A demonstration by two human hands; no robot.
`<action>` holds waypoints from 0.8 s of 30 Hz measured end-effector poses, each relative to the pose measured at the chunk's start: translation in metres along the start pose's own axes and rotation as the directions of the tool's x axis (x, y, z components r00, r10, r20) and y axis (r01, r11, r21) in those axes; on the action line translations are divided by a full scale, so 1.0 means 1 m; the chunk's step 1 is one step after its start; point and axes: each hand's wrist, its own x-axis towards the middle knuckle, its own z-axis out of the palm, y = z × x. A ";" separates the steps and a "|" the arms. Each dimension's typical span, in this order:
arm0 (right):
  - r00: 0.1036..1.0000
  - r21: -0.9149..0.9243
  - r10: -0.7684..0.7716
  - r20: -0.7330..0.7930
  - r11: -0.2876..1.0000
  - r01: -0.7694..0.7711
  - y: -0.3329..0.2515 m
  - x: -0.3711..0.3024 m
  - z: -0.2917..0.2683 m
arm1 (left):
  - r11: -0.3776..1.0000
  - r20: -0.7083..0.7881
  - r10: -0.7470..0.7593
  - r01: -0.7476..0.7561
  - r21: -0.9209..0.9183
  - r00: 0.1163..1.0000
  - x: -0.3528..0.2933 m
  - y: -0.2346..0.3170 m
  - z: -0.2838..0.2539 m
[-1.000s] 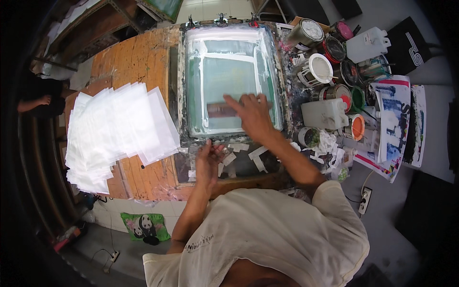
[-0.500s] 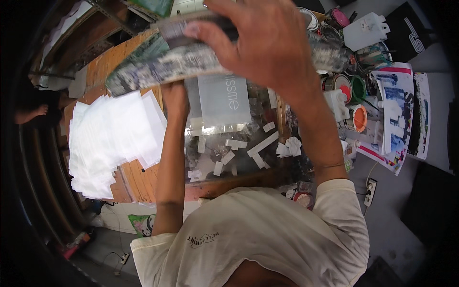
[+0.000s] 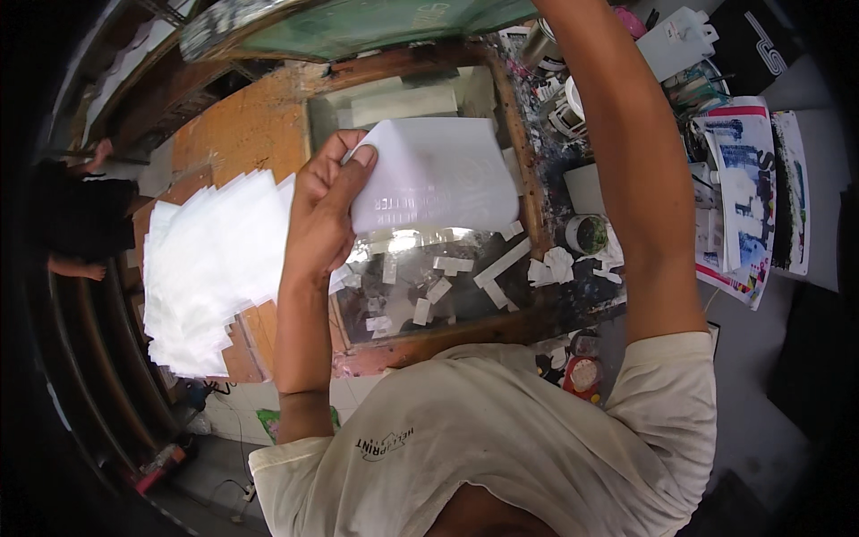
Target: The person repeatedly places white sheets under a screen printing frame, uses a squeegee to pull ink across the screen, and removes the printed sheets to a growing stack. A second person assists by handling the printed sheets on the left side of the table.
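Bare left hand: is occupying the centre-left of the frame, its forearm rising from below.
Fingers: are pinching a translucent white rectangular plastic sheet by its upper-left corner, thumb on the upper face, the others bent behind.
Sheet position: is lying at mid-frame, with faint pale lettering, over a dark glass plate; whether its far edge is touching the glass, the view is not showing.
Bare right forearm: is running up the right of centre and leaving at the upper edge; the right hand is falling outside the view, so the state of its fingers cannot be told.
Green mesh screen in a stained wooden frame: is standing tilted up across the top of the frame, apart from the glass.
Pale tape strips: are lying scattered over the glass, below the sheet.
Brown wooden counter: is carrying a fanned pile of white translucent sheets at centre left.
Crumpled white paper: is resting right of the glass.
White plastic jug: is standing at upper right.
Second person in black clothing: is appearing at the left edge.
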 end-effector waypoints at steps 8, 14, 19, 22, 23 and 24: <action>0.974 -0.098 -0.043 -0.221 0.995 0.022 0.002 0.001 0.025 | 0.991 0.126 0.136 -0.135 -0.011 0.983 -0.088 0.068 0.012; 0.985 -0.134 0.013 -0.174 0.990 -0.037 -0.012 -0.020 0.022 | 0.982 0.134 0.181 -0.186 0.030 0.974 -0.135 0.089 0.028; 0.982 -0.173 0.023 -0.189 0.983 -0.057 -0.023 -0.032 0.023 | 0.978 0.091 0.202 -0.205 0.026 0.975 -0.158 0.088 0.032; 0.979 -0.142 0.048 -0.197 0.987 -0.077 -0.026 -0.033 0.029 | 0.977 0.069 0.212 -0.213 0.001 0.975 -0.167 0.087 0.036; 0.977 -0.133 0.059 -0.203 0.987 -0.087 -0.024 -0.035 0.028 | 0.977 0.086 0.211 -0.213 0.012 0.974 -0.168 0.087 0.036; 0.976 -0.129 0.053 -0.210 0.988 -0.082 -0.024 -0.036 0.027 | 0.977 0.100 0.210 -0.213 0.024 0.973 -0.169 0.087 0.036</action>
